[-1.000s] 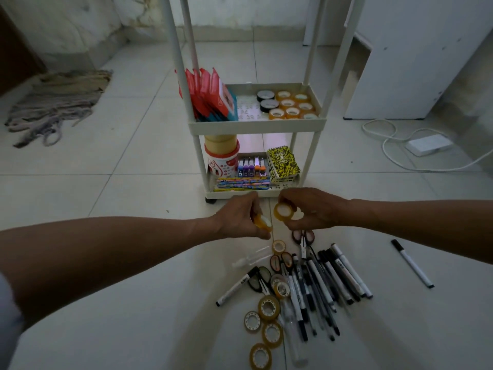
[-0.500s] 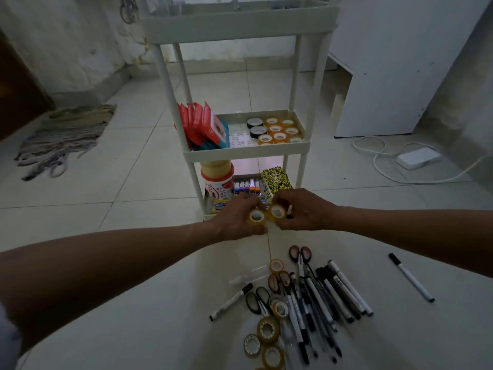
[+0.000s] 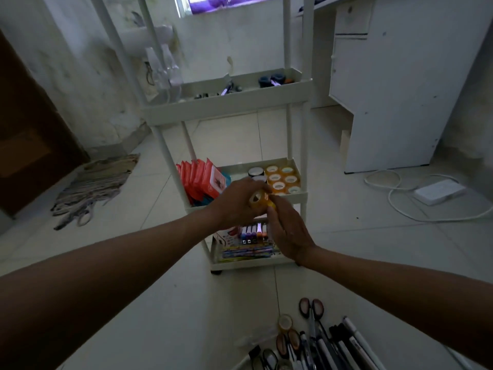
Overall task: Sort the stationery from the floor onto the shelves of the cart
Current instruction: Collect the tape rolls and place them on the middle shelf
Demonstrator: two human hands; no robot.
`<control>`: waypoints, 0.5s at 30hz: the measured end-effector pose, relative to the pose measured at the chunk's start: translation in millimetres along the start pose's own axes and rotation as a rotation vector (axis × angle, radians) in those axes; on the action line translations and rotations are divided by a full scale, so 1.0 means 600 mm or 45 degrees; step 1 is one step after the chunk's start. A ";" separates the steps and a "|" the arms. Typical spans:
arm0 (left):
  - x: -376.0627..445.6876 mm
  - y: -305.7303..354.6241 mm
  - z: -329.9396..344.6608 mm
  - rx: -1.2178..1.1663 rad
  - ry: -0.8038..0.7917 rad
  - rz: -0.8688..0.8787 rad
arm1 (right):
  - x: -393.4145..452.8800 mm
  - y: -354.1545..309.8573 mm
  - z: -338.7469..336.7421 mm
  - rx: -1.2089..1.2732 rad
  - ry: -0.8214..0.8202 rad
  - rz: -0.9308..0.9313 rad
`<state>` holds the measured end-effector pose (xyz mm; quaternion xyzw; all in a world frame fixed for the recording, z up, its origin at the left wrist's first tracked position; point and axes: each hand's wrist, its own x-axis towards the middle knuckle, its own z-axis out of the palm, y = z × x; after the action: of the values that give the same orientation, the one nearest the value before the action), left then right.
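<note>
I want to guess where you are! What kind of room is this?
Probably a plain room at home: pale tiled floor, a white cabinet by the wall, a worn rug, and a white rolling cart holding stationery.

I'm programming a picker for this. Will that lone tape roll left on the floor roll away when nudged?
The tape roll lies flat on the tile, so it would probably slide, not roll. It looks small and hollow, so likely light. Tipped on edge, it could roll.
</note>
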<state>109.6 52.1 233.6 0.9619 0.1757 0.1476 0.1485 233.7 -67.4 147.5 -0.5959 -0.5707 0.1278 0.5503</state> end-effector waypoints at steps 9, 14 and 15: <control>0.045 -0.015 -0.051 -0.003 0.010 -0.077 | 0.034 -0.042 -0.010 -0.339 0.038 0.106; 0.089 -0.049 -0.029 -0.068 -0.011 -0.219 | 0.050 -0.040 -0.032 -0.418 0.055 0.124; 0.101 -0.054 -0.022 -0.089 0.007 -0.234 | 0.047 -0.034 -0.035 -0.394 0.053 0.108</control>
<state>150.0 107.5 249.0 0.9355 0.2586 0.1421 0.1944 248.1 -60.4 184.7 -0.6996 -0.5464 0.0491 0.4577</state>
